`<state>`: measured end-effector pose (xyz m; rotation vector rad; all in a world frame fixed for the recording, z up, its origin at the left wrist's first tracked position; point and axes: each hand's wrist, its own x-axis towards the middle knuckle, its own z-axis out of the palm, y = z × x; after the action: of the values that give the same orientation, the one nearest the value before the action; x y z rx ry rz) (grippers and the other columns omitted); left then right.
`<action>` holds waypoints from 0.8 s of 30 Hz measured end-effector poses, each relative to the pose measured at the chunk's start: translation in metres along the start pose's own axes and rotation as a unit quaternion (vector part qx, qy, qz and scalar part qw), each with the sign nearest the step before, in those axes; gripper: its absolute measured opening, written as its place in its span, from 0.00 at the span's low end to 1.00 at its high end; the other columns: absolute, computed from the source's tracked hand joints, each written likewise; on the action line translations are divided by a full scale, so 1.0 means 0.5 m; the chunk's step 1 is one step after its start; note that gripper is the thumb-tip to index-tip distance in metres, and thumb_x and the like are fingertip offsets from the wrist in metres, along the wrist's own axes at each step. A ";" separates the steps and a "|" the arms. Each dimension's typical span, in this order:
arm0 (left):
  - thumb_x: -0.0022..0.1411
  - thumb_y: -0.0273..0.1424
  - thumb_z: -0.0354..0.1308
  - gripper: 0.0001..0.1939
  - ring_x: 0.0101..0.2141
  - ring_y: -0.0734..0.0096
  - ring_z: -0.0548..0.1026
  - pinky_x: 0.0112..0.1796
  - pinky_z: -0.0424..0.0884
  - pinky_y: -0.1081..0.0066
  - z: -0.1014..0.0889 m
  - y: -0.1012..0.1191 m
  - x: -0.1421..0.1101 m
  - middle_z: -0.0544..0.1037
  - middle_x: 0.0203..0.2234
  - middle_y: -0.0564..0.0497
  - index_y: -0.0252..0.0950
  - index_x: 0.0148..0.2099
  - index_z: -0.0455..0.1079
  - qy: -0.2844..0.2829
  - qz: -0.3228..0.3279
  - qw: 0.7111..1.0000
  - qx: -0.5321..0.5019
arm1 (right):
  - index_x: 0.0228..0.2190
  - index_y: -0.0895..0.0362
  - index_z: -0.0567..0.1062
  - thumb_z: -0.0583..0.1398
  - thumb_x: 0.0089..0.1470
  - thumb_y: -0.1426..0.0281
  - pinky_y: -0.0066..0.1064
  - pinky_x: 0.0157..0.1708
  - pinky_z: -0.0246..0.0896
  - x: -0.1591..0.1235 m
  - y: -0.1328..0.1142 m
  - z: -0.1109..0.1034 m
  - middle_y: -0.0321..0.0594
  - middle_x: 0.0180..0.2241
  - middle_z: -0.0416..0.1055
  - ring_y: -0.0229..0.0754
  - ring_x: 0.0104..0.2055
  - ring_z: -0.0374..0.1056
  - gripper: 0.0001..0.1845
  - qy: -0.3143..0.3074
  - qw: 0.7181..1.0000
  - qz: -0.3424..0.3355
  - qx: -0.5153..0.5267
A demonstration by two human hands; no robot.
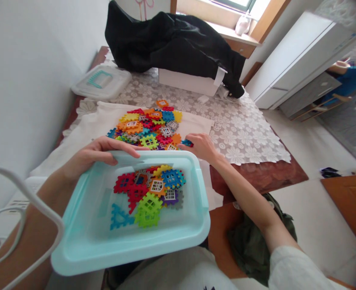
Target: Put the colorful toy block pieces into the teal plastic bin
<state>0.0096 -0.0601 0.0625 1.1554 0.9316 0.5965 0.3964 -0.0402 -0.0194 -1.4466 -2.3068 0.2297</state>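
Two cables [40,204] perhaps, one tub [88,237], two hands [97,152] [201,146]

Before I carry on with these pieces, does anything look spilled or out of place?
Slightly: an orange piece lies beyond the pile, apparently off the white cloth and on the lace, while most others are on that cloth or in the tub.

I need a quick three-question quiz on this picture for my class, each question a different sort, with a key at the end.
1. Open question: which hand holds the rim of the tub?
2. Fill the gap: the block pile beyond the tub lies on a white ____.
3. True or false: the tub is empty.

Key:
1. The left hand.
2. Cloth.
3. False; it holds colourful blocks.
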 end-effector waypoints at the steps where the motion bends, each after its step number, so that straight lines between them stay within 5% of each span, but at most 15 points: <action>1: 0.46 0.32 0.76 0.17 0.51 0.39 0.90 0.50 0.85 0.61 -0.003 -0.003 0.001 0.93 0.54 0.38 0.37 0.41 0.95 0.002 -0.004 1.000 -0.002 | 0.39 0.53 0.84 0.68 0.72 0.50 0.33 0.35 0.53 0.008 0.000 0.006 0.38 0.28 0.79 0.42 0.31 0.69 0.19 -0.002 1.000 0.017 0.004; 3: 0.47 0.31 0.76 0.17 0.52 0.37 0.90 0.50 0.86 0.59 -0.007 -0.007 0.001 0.93 0.55 0.38 0.38 0.41 0.95 -0.002 0.002 1.000 -0.002 | 0.45 0.52 0.85 0.69 0.71 0.51 0.33 0.37 0.55 0.019 0.002 0.019 0.37 0.30 0.81 0.43 0.32 0.71 0.17 -0.005 0.999 0.045 0.024; 7: 0.49 0.31 0.75 0.17 0.50 0.40 0.91 0.48 0.86 0.61 -0.009 -0.011 0.001 0.92 0.55 0.39 0.39 0.42 0.95 -0.016 0.010 1.000 0.000 | 0.32 0.53 0.80 0.69 0.67 0.44 0.33 0.34 0.56 0.029 0.001 0.019 0.35 0.26 0.75 0.40 0.29 0.66 0.26 0.047 0.982 0.073 0.167; 12: 0.47 0.30 0.75 0.17 0.53 0.39 0.90 0.52 0.85 0.64 -0.002 -0.003 -0.002 0.94 0.52 0.40 0.37 0.41 0.95 -0.006 0.014 1.000 0.000 | 0.28 0.51 0.72 0.61 0.70 0.31 0.31 0.25 0.53 0.026 -0.097 -0.072 0.30 0.22 0.62 0.36 0.24 0.57 0.38 0.164 0.912 0.064 0.371; 17: 0.50 0.30 0.75 0.16 0.60 0.32 0.86 0.60 0.82 0.57 0.010 0.018 -0.009 0.92 0.55 0.39 0.37 0.43 0.96 -0.005 -0.011 1.000 0.022 | 0.37 0.51 0.83 0.57 0.71 0.29 0.39 0.49 0.75 0.039 -0.203 -0.146 0.39 0.35 0.77 0.44 0.41 0.75 0.40 0.051 0.945 -0.085 0.311; 19: 0.47 0.31 0.75 0.16 0.58 0.32 0.87 0.60 0.82 0.55 0.014 0.021 -0.010 0.92 0.55 0.38 0.37 0.41 0.95 0.005 -0.008 1.000 0.017 | 0.42 0.51 0.85 0.51 0.72 0.27 0.43 0.59 0.75 0.057 -0.189 -0.124 0.43 0.45 0.81 0.47 0.52 0.79 0.44 0.025 0.943 -0.123 0.310; 22: 0.45 0.32 0.75 0.17 0.55 0.37 0.89 0.58 0.83 0.59 0.016 0.020 -0.010 0.93 0.54 0.39 0.37 0.40 0.95 0.006 -0.003 1.000 0.006 | 0.51 0.50 0.85 0.40 0.79 0.34 0.46 0.65 0.75 0.078 -0.116 -0.043 0.46 0.52 0.83 0.48 0.58 0.80 0.46 0.061 0.946 -0.062 0.312; 24: 0.47 0.30 0.75 0.16 0.56 0.40 0.89 0.59 0.82 0.62 0.013 0.015 -0.008 0.93 0.54 0.40 0.37 0.41 0.95 0.005 -0.003 1.000 0.011 | 0.64 0.49 0.82 0.46 0.81 0.38 0.53 0.77 0.65 0.080 -0.067 0.018 0.50 0.67 0.79 0.53 0.73 0.73 0.39 0.090 0.963 -0.020 0.254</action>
<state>0.0135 -0.0641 0.0714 1.1697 0.9510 0.5899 0.3500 -0.0190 -0.0058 -1.1076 -1.9383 0.6015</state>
